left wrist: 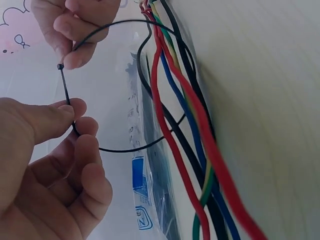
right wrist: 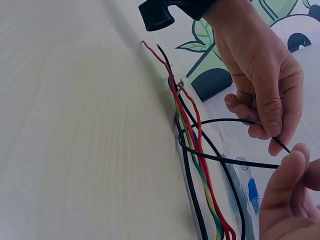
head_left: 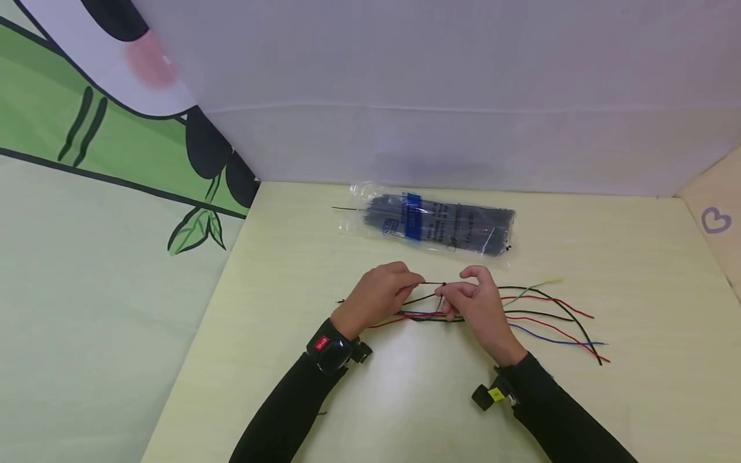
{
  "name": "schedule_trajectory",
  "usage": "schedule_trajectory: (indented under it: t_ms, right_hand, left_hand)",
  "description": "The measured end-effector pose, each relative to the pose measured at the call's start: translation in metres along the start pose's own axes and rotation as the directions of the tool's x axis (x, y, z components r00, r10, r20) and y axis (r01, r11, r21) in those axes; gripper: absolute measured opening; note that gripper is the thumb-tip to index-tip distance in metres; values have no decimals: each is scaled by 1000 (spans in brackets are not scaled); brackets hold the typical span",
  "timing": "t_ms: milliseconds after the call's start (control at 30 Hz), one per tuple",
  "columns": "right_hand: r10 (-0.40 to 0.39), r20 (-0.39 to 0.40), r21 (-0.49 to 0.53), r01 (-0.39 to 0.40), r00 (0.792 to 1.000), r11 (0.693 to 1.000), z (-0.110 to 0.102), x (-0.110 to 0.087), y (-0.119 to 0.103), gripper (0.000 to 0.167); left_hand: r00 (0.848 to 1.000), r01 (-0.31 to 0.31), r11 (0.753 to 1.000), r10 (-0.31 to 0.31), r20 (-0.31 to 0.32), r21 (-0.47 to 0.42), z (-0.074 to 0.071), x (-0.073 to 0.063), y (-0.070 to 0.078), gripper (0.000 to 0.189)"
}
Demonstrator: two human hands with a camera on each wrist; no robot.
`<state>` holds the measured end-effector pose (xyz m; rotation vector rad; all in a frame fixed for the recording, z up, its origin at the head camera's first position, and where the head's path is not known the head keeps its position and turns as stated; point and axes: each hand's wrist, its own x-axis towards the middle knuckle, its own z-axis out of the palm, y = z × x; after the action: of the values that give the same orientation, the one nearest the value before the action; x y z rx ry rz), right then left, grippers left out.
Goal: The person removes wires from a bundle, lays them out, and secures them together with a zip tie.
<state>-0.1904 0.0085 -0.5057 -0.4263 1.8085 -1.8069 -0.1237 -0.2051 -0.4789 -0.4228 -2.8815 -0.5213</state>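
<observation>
A thin black cable tie [left wrist: 130, 150] loops round a bundle of red, black, blue and green wires [left wrist: 156, 100]. The loop is wide and slack. My left hand [head_left: 379, 292] pinches its strap between thumb and forefinger. My right hand [head_left: 477, 308] pinches the tie close to its small square head [left wrist: 60, 66], opposite the left hand. In the right wrist view, the two hands' fingertips come close together over the strap, left hand [right wrist: 262, 75] above and right hand [right wrist: 290, 200] below. The wires lie beneath both hands, their ends fanned out to the right.
Behind the hands lies a clear plastic bag [head_left: 451, 222] of dark cable ties with a blue label; one thin black strip [head_left: 345, 208] sticks out at its left. The pale wooden table [head_left: 648, 270] meets a white cloth backdrop [head_left: 463, 141]. A small dark piece [head_left: 321, 413] lies beside the left forearm.
</observation>
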Motion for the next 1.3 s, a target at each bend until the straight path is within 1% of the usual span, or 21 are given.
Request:
schedule_trajectory:
  t_ms: [100,233,367,467,533,600,700,767,867,1000,1133,1233,1300]
  right_hand:
    - [26,33,-13,-26,999,1000,-1,1,1,47]
    - [60,101,-30,-57,993,998,-2,4,2,47]
    - [96,141,5,-98,985,995,-1,9,1,47]
    - [122,140,54,-131,983,990,1,11,1,42]
    - [132,140,42,-139,981,989,2,10,2,36]
    - [138,135,15,-142,981,990,3,8,3,34]
    - [126,122,-5,-126,985,992,5,5,3,38]
    - [114,111,4,-115,987,993,7,4,3,39]
    - [108,116,6,-110,987,994,11,4,2,39]
    - [130,135,33,-135,982,990,15,6,3,36]
    - [141,157,89,-157,977,984,17,7,5,40]
    - [128,163,70,-141,978,988,14,5,5,40]
    - [109,144,22,-114,984,993,11,3,5,39]
  left_hand:
    - [1000,0,1000,0,1,-5,1,-1,-1,20]
    - [1000,-27,999,27,3,-38,3,0,-2,20]
    - [998,-57,995,57,-7,-86,5,2,-1,19]
    - [999,-53,990,51,-19,-129,7,2,-2,19]
    - [999,-29,986,25,-24,-162,9,1,-4,18]
    - [1000,1,981,-7,-30,-193,10,1,-6,18]
    - [998,32,973,-43,-41,-227,11,1,-9,16]
    - [998,26,971,-39,-50,-237,12,2,-10,15]
    - [998,-9,970,-7,-64,-242,13,3,-10,15]
    - [996,-42,969,22,-86,-242,13,5,-8,14]
    - [996,-32,967,11,-83,-252,11,4,-8,14]
    - [998,-19,968,4,-58,-250,11,1,-10,15]
    - [999,-10,969,0,-43,-246,12,-1,-13,15]
